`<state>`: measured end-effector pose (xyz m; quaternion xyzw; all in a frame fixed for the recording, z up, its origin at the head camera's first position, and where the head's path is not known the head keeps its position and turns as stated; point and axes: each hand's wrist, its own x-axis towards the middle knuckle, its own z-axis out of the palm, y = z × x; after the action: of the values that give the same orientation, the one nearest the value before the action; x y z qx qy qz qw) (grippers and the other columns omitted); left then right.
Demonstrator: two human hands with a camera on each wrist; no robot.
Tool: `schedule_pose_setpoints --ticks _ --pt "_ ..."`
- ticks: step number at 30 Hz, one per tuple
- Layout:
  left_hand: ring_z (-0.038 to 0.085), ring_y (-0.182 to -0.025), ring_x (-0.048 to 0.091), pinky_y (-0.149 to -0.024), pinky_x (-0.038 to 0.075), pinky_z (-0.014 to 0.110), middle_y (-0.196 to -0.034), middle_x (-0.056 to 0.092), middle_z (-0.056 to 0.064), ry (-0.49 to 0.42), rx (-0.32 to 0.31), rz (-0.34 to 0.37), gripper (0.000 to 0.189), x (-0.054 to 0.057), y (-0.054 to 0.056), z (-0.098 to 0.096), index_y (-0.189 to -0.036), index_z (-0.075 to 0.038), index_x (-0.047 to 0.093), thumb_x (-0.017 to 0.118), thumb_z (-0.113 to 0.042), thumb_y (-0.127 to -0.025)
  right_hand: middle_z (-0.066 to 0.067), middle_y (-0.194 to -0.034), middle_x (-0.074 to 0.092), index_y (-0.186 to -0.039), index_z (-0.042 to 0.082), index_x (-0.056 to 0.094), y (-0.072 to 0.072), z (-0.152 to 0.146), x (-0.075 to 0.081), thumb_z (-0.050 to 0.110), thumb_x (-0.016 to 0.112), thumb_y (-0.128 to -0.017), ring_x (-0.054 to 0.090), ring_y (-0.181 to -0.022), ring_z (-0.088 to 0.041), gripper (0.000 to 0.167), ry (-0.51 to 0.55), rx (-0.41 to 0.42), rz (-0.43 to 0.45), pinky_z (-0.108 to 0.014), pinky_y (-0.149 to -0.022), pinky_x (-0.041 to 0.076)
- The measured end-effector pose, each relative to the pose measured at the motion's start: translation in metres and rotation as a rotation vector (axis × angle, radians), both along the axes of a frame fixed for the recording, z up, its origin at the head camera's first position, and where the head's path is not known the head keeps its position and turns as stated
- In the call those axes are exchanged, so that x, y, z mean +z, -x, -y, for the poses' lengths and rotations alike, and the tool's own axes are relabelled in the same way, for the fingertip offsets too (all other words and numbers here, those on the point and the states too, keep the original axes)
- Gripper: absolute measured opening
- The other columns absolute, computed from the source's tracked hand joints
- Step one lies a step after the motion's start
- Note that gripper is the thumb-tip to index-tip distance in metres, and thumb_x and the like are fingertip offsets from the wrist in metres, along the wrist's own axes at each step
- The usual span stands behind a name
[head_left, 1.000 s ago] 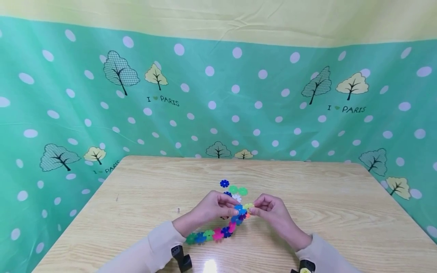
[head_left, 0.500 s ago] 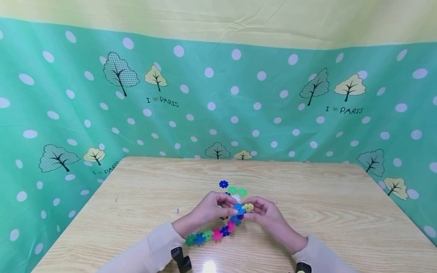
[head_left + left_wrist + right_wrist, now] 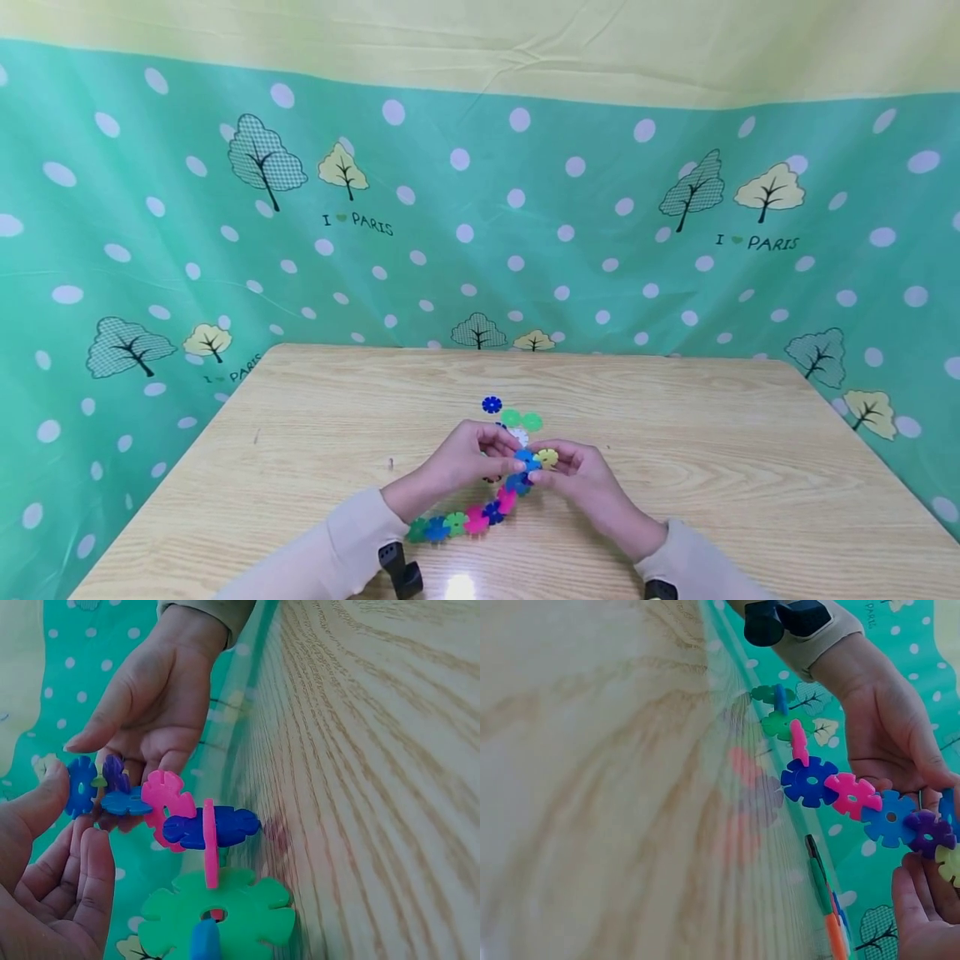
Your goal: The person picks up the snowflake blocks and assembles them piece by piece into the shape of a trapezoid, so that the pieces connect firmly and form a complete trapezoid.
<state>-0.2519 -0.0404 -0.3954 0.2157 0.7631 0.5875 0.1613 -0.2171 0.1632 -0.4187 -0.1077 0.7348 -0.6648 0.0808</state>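
A chain of interlocked plastic snowflake discs (image 3: 476, 520) in green, blue, pink and purple curves up from the left between both hands. My left hand (image 3: 465, 458) pinches the light blue disc (image 3: 527, 461) at its upper end between thumb and fingers. A pale yellow disc (image 3: 547, 458) is slotted to that end. My right hand (image 3: 592, 487) holds the chain just below, its thumb by the purple disc (image 3: 929, 834) and its fingers behind. In the left wrist view, the pink disc (image 3: 167, 808) and dark blue disc (image 3: 225, 827) hang in the chain past the fingers.
Loose discs lie on the wooden table (image 3: 705, 417) beyond the hands: a dark blue one (image 3: 492, 404), green ones (image 3: 532, 422) and a white one (image 3: 518, 436). Others are partly hidden behind my left hand. A patterned green cloth (image 3: 420, 200) hangs behind the table.
My right hand has shifted left and slightly down, from the edge of the yellow disc to the chain near the purple disc. My left hand keeps its pinch on the light blue disc.
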Motion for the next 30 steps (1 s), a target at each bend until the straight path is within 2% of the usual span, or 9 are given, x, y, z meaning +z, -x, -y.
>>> schedule_pose_setpoints --ticks 4,8,11,16,20,23,25,30 --pt "0.012 -0.068 0.057 -0.059 0.054 0.029 -0.079 0.064 0.001 0.006 -0.009 0.005 0.024 -0.001 0.001 0.002 -0.097 0.003 0.068 0.075 -0.014 -0.081 0.003 -0.092 0.066 -0.117 -0.006 0.060 0.000 0.001 0.002 0.014 0.072 -0.083 0.045 -0.060 -0.003 0.042 -0.009 0.004 0.013 -0.015 -0.058 0.041" --pt "0.013 -0.070 0.058 -0.061 0.054 0.025 -0.081 0.065 0.002 0.004 0.006 0.010 0.026 0.000 0.005 0.009 -0.100 0.002 0.067 0.074 -0.014 -0.082 0.005 -0.072 0.055 -0.114 -0.004 0.062 -0.001 0.001 0.003 0.014 0.075 -0.080 0.035 -0.051 -0.003 0.041 -0.051 -0.051 0.023 -0.015 -0.050 0.033" --pt "0.013 -0.072 0.059 -0.063 0.054 0.026 -0.083 0.065 0.003 0.002 0.022 0.006 0.028 0.001 0.012 0.018 -0.102 0.004 0.066 0.073 -0.013 -0.082 0.006 -0.065 0.048 -0.112 -0.002 0.064 -0.001 0.000 0.005 0.014 0.076 -0.078 0.035 -0.050 -0.003 0.040 -0.072 -0.090 0.034 -0.015 -0.048 0.033" --pt "0.015 -0.080 0.060 -0.070 0.054 0.024 -0.089 0.066 0.006 0.026 0.046 0.001 0.029 -0.003 0.027 0.035 -0.105 0.005 0.065 0.073 -0.010 -0.081 0.005 -0.067 0.044 -0.112 -0.001 0.064 -0.002 -0.002 0.007 0.014 0.076 -0.077 0.035 -0.051 -0.004 0.040 -0.070 -0.129 0.044 -0.016 -0.050 0.034" --pt "0.015 -0.087 0.062 -0.079 0.054 0.025 -0.098 0.067 0.011 0.023 0.059 0.064 0.031 -0.012 0.038 0.045 -0.109 0.003 0.064 0.072 -0.005 -0.080 0.005 -0.066 0.036 -0.112 -0.001 0.064 -0.003 -0.007 0.007 0.014 0.075 -0.079 0.034 -0.053 -0.004 0.038 -0.064 -0.144 0.046 -0.016 -0.052 0.033" --pt "0.017 -0.092 0.063 -0.084 0.053 0.028 -0.106 0.066 0.015 0.031 0.035 0.123 0.035 -0.022 0.044 0.048 -0.112 0.003 0.062 0.071 0.000 -0.079 0.005 -0.066 0.036 -0.112 -0.002 0.063 -0.004 -0.011 0.006 0.013 0.073 -0.080 0.034 -0.053 -0.005 0.036 -0.067 -0.138 0.047 -0.017 -0.053 0.034" --pt "0.020 -0.096 0.063 -0.086 0.053 0.030 -0.110 0.066 0.016 0.053 0.011 0.130 0.036 -0.027 0.046 0.049 -0.113 0.003 0.062 0.070 0.001 -0.078 0.005 -0.067 0.040 -0.112 -0.002 0.063 -0.004 -0.014 0.006 0.015 0.073 -0.081 0.036 -0.054 -0.006 0.036 -0.078 -0.126 0.046 -0.017 -0.054 0.036" --pt "0.023 -0.100 0.063 -0.088 0.052 0.030 -0.111 0.067 0.013 0.131 -0.001 0.069 0.037 -0.033 0.050 0.048 -0.111 0.000 0.064 0.072 0.003 -0.075 0.000 -0.078 0.058 -0.112 0.000 0.064 -0.002 -0.018 0.008 0.019 0.073 -0.081 0.046 -0.061 -0.008 0.038 -0.091 -0.106 0.046 -0.019 -0.059 0.043"
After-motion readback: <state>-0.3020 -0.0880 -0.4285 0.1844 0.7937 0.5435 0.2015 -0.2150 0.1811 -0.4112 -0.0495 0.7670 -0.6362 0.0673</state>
